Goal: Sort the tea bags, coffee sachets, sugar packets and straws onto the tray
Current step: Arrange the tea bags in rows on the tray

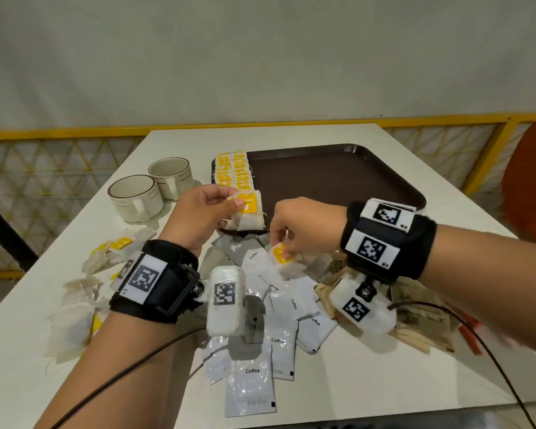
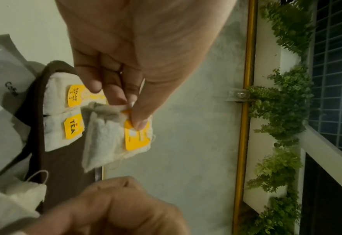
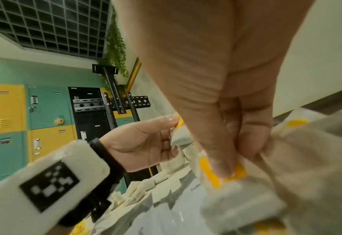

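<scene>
My left hand (image 1: 220,205) pinches a white tea bag with a yellow tag (image 1: 248,212) just above the near left corner of the dark brown tray (image 1: 338,178). The same held tea bag (image 2: 113,135) hangs from my left thumb and fingers (image 2: 137,122). A row of yellow-tagged tea bags (image 1: 234,168) lies along the tray's left edge. My right hand (image 1: 287,239) pinches another tea bag (image 1: 280,255) over the pile of grey coffee sachets (image 1: 279,305); my right thumb (image 3: 220,165) presses on its yellow tag (image 3: 240,171).
Two cream cups (image 1: 150,190) stand left of the tray. Loose tea bags (image 1: 81,292) lie at the table's left edge, brown sugar packets (image 1: 415,314) at the right, something red (image 1: 471,332) beyond them. An orange chair (image 1: 529,178) stands at far right. Cables trail over the near edge.
</scene>
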`<state>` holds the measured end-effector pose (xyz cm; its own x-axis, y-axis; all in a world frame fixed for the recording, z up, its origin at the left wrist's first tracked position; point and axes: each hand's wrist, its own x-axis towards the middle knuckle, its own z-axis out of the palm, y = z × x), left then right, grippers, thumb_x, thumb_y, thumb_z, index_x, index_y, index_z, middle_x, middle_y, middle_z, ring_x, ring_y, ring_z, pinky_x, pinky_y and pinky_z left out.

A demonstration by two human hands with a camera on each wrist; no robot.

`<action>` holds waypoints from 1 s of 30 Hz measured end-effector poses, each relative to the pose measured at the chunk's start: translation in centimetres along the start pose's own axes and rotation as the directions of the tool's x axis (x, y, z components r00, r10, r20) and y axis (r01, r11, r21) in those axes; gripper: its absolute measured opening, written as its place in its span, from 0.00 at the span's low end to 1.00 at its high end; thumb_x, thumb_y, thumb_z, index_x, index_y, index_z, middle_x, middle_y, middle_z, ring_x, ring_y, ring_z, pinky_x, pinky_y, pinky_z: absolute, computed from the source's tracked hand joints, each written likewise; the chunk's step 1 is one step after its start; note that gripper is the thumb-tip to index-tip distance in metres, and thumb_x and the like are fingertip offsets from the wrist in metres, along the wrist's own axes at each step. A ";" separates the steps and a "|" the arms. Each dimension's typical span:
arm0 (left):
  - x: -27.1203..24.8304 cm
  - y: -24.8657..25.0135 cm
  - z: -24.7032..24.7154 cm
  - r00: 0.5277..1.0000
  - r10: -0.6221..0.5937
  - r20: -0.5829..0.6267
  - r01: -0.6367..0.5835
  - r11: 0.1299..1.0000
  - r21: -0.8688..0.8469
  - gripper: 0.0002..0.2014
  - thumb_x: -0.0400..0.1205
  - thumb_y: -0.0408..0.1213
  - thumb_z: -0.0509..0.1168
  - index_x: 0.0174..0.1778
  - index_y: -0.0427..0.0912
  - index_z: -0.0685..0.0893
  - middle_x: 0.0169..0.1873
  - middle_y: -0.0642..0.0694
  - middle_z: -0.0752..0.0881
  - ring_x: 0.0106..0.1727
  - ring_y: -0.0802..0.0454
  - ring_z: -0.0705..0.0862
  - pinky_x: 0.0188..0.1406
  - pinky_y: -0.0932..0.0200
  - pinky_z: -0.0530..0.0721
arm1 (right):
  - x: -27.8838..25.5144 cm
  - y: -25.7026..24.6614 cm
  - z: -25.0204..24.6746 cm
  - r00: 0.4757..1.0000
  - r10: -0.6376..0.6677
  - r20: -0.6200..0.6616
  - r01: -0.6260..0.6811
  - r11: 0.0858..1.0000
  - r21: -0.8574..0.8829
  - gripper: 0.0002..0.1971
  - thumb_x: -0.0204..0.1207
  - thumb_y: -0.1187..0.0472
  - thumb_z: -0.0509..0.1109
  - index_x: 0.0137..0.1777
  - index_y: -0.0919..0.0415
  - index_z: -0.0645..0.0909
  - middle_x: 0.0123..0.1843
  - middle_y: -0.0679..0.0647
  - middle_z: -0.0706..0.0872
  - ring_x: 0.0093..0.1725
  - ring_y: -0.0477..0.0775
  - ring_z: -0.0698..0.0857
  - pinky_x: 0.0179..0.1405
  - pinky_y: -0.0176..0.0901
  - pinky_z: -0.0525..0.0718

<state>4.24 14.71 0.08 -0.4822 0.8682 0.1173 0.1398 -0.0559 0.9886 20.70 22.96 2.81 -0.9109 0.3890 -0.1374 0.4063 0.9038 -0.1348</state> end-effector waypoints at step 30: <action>-1.2 1.0 1.8 0.991 0.058 0.119 -0.033 0.979 -0.199 0.07 0.77 0.24 0.68 0.40 0.41 0.86 0.30 0.50 0.90 0.29 0.60 0.85 0.31 0.69 0.82 | -1.9 1.2 -2.3 0.916 0.279 -0.287 0.127 0.478 0.869 0.17 0.67 0.73 0.78 0.55 0.59 0.84 0.46 0.55 0.89 0.44 0.46 0.90 0.43 0.39 0.88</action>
<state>6.51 14.49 0.75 -0.3665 0.9162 0.1623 -0.0189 -0.1817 0.9832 22.72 23.72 5.14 -0.7418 0.6601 0.1183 0.1409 0.3259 -0.9348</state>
